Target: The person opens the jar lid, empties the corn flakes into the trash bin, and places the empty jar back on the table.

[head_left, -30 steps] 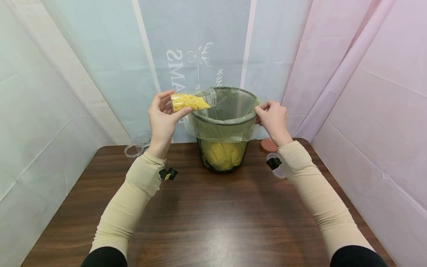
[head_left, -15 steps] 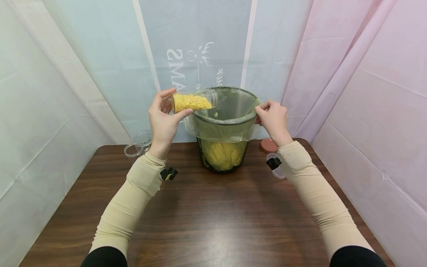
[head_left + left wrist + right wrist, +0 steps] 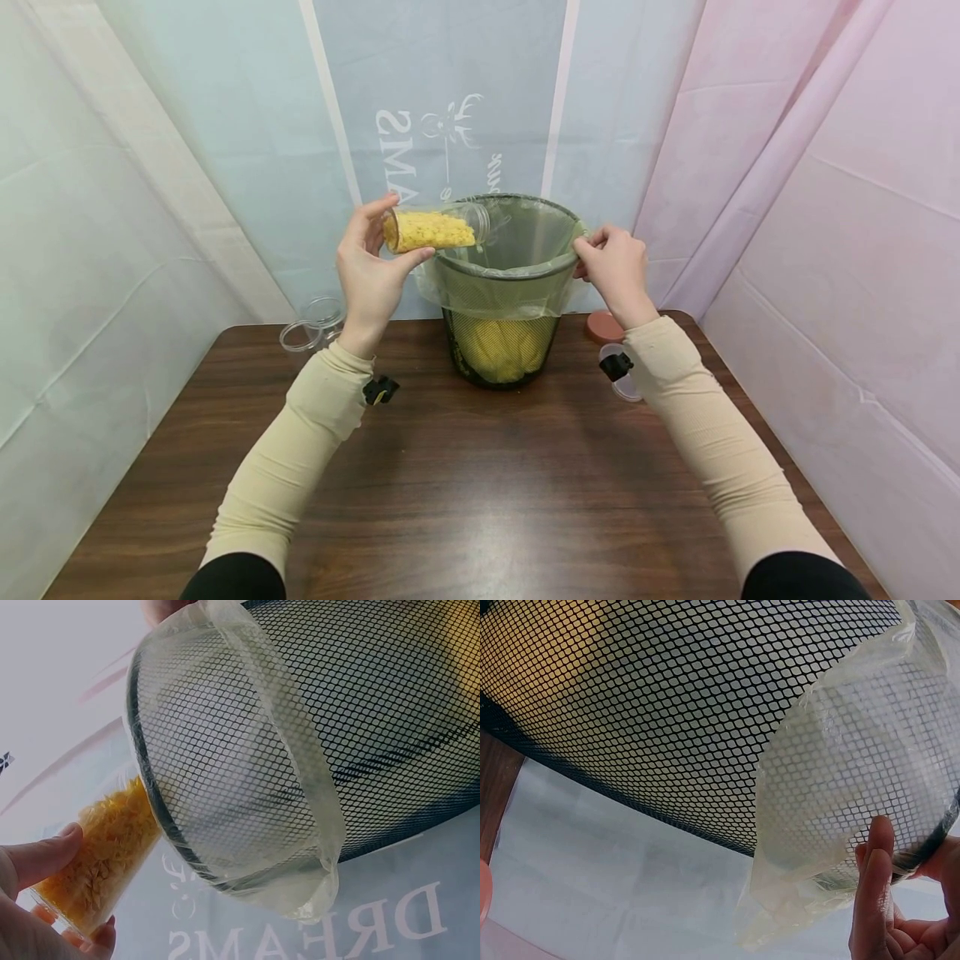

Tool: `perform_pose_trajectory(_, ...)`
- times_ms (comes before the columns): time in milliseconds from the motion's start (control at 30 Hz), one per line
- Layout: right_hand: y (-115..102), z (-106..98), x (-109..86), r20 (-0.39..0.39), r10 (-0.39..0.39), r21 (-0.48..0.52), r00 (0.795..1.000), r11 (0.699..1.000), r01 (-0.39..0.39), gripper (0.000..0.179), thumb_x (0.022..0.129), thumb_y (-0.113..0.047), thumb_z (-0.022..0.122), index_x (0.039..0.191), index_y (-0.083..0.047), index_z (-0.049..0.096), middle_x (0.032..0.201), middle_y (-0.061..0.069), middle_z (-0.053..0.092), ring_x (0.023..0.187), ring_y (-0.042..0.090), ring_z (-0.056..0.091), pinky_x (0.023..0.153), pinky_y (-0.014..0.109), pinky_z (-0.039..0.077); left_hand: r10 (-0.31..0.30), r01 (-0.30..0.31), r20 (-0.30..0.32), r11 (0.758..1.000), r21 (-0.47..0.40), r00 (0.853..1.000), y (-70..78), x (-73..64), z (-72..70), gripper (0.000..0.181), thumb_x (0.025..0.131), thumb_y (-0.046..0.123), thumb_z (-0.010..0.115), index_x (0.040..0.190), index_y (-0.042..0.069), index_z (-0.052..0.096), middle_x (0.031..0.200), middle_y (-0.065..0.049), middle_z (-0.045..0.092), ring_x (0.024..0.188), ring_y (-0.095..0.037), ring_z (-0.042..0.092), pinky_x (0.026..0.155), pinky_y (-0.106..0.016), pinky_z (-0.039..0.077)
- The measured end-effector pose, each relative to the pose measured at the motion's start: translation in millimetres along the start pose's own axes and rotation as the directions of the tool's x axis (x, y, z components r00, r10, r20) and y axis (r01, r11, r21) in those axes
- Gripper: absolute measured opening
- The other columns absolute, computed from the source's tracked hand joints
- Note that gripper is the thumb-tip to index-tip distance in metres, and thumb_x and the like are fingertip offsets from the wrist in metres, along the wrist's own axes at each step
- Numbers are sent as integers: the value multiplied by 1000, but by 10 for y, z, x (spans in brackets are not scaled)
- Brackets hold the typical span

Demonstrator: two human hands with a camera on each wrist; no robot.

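My left hand (image 3: 371, 267) grips a clear jar (image 3: 435, 229) of yellow flakes near its base. The jar lies almost level, its uncapped mouth over the left rim of a black mesh wastebasket (image 3: 491, 350). A few flakes show just below the mouth. In the left wrist view, thumb and fingers wrap the jar (image 3: 105, 851). My right hand (image 3: 615, 267) pinches the basket's right rim, where a thin translucent bin liner (image 3: 517, 300) is folded over the edge; the right wrist view shows the fingers outside the liner (image 3: 840, 772). Something yellow bulges at the basket's bottom, inside the liner.
Clear empty-looking jars (image 3: 322, 315) stand at the back left of the brown wooden table (image 3: 480, 483), partly behind my left wrist. A reddish lid (image 3: 604, 327) and a clear round lid (image 3: 627, 387) lie right of the basket. Hanging cloth encloses the table's back and sides.
The jar in my left hand has rolled and shifted very slightly right, and the flakes inside have resettled. Some flakes dropped from its mouth into the basket. My right hand stays at the rim.
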State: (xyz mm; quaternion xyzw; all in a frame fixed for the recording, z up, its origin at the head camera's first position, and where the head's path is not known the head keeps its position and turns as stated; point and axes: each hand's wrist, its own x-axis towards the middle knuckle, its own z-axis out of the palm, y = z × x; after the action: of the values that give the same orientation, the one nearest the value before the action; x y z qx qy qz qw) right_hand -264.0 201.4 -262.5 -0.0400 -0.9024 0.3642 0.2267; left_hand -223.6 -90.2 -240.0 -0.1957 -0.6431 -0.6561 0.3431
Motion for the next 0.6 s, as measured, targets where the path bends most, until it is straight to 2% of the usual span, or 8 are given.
perform_pose_trajectory(100, -3, -2, -2, 3, -1, 2, 1000, 1000, 1, 23, 88, -31, 51, 80, -11, 61, 61, 3, 69, 47, 7, 62, 52, 24, 43, -5, 5, -2, 1000, 2, 1000, 41, -11, 6, 62, 62, -19, 76, 119, -7, 56, 124, -18, 60, 119, -20, 57, 103, -29, 43)
perform_pose_trajectory(300, -11, -4, -5, 0, -8, -4, 1000, 1000, 8, 23, 88, -31, 51, 79, -11, 61, 60, 4, 69, 47, 6, 61, 54, 25, 43, 29, -29, 1, 999, 33, 1000, 97, -36, 14, 59, 62, -20, 75, 117, -10, 56, 129, -19, 57, 125, -18, 53, 105, -27, 40)
perform_pose_trajectory(600, 2, -1, -5, -10, -15, -2, 1000, 1000, 15, 23, 87, -30, 51, 79, -11, 61, 57, 1, 67, 45, 5, 60, 56, 25, 43, 68, -69, 10, 997, 43, 998, 105, -59, 27, 58, 62, -21, 74, 116, -12, 56, 131, -20, 55, 127, -20, 51, 106, -28, 39)
